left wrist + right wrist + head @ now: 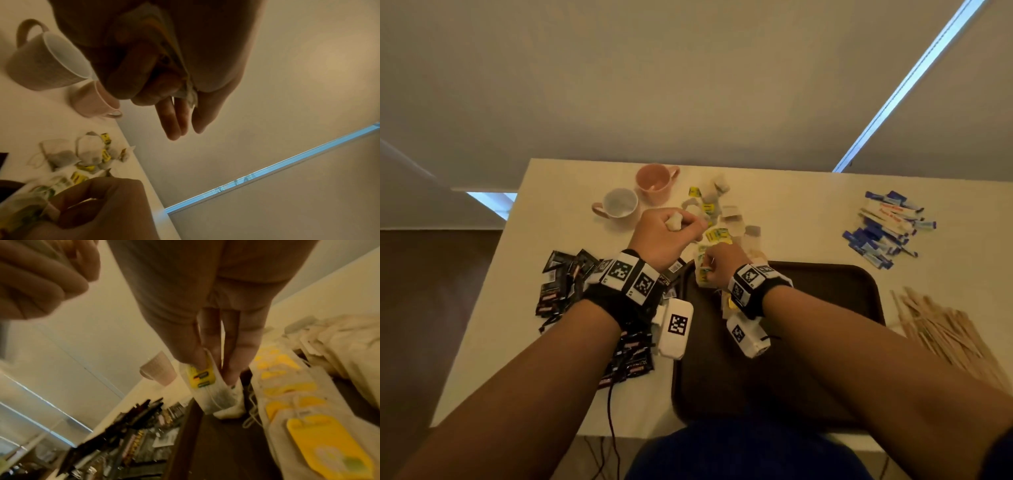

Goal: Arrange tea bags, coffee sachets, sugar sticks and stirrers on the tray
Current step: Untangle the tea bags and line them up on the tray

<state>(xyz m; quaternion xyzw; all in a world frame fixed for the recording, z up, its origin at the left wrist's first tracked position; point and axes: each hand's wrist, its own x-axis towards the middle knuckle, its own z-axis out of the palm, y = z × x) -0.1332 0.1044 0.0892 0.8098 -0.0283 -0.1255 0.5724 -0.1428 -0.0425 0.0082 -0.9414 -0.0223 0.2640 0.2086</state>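
White table, dim room: a tea bag is pinched by the right hand over the tray's far-left corner. Just left, bags are bunched in the left hand's fist. More tea bags are scattered just beyond, coffee sachets left.

Dark brown tray lies near-centre; a row of yellow-tagged tea bags sits at its far-left corner. Loose tea bags lie beyond, black coffee sachets left, blue-white sugar sticks far right, wooden stirrers right.
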